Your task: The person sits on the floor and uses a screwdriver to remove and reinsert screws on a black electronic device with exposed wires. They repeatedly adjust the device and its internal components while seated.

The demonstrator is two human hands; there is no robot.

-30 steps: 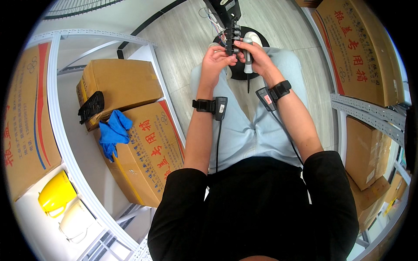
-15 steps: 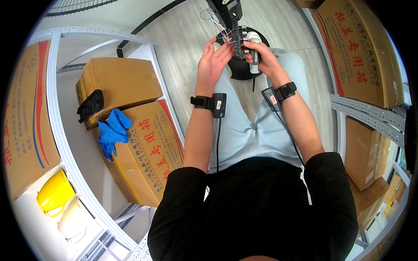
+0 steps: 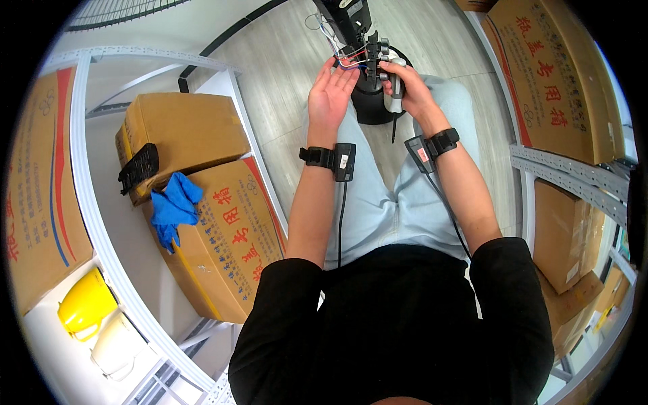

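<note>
My right hand (image 3: 414, 93) is closed around a screwdriver (image 3: 394, 101) with a pale grey handle, its dark shaft pointing down. The thumb and fingertips of that hand also touch a narrow black control panel (image 3: 372, 55) with several round silvery knobs on one side. Thin coloured wires (image 3: 351, 62) run from the panel to a black column (image 3: 345, 21) at the top. Palm up, my left hand (image 3: 328, 102) is open with fingers stretched out beneath the wires; whether the fingertips touch them I cannot tell. A round black base (image 3: 372, 108) stands between my knees.
Shelves with cardboard boxes (image 3: 189, 125) flank me on the left, more boxes (image 3: 550, 81) on the right. A blue cloth (image 3: 175, 206) and a black slotted plastic piece (image 3: 140, 167) lie on the left boxes. Yellow (image 3: 86, 304) and cream (image 3: 116, 344) containers sit lower left.
The control panel has turned slightly and shifted away from the column, so more of the wires show. My left hand has moved a little to the right, still open. The screwdriver remains in my right hand.
</note>
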